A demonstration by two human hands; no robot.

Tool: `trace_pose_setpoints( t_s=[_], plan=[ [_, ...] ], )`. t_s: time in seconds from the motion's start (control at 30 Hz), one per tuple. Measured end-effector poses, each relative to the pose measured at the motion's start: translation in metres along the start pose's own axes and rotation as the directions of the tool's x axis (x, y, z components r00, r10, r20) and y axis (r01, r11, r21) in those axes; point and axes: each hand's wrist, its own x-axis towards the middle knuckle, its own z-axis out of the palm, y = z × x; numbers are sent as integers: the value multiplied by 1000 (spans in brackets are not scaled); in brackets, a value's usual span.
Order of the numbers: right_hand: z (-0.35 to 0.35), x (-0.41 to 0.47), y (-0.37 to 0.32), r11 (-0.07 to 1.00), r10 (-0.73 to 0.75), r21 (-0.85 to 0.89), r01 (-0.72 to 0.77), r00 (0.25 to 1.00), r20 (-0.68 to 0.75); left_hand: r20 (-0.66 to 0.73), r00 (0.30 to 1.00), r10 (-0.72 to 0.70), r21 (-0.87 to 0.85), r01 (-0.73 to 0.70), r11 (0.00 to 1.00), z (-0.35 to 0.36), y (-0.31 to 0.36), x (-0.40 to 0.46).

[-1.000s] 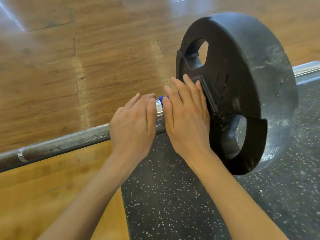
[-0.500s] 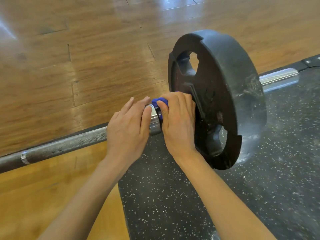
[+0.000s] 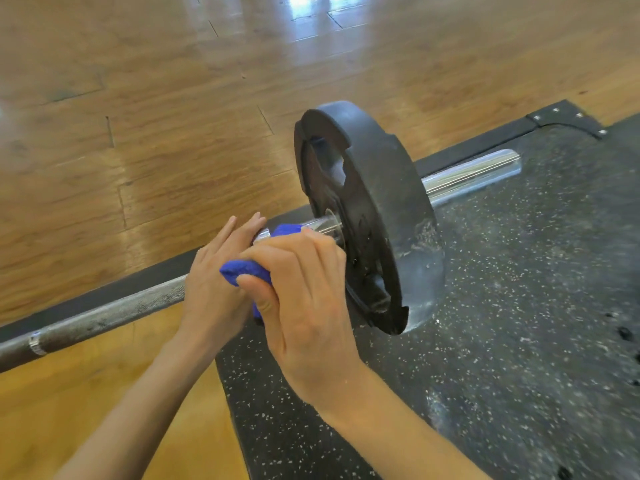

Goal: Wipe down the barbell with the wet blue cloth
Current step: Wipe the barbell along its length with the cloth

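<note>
Wiping the bar beside the big weight

The right hand (image 3: 304, 292) squeezes the wet blue cloth (image 3: 247, 270) round the long grey metal barbell (image 3: 114, 315), at nine o'clock from the round black weight plate (image 3: 377, 216) — the left hand (image 3: 214, 271), fingers straight, steadies the bar.

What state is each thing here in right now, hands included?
Barbell: lying across the floor, one end over the mat.
Blue cloth: bunched around the bar beside the plate.
Right hand: grips the blue cloth on the bar.
Left hand: rests on the bar, fingers straight.
Weight plate: loaded on the sleeve, standing on the rubber mat.
Chrome sleeve end: bare beyond the plate.
</note>
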Motion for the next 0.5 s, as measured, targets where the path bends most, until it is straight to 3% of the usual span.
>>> trace_pose_setpoints(
  t_s=[0.07,0.17,0.23,0.37,0.5],
  plan=[
    [-19,2,-6,999,38,27,-38,999,-11,28,999,39,112,-42,993,1,3,-6],
    [-51,10,-18,999,6,49,0,993,-120,57,996,-62,282,44,958,5,3,-7],
    [-75,17,-23,999,-14,31,20,985,-171,24,994,-109,287,98,953,7,6,-6],
    [-117,22,-14,998,59,16,-57,980,-192,24,1000,-19,275,11,961,3,25,-15],
    [-151,24,6,991,124,-11,-130,965,-232,21,998,-56,354,45,934,-1,41,-20]
  ],
)
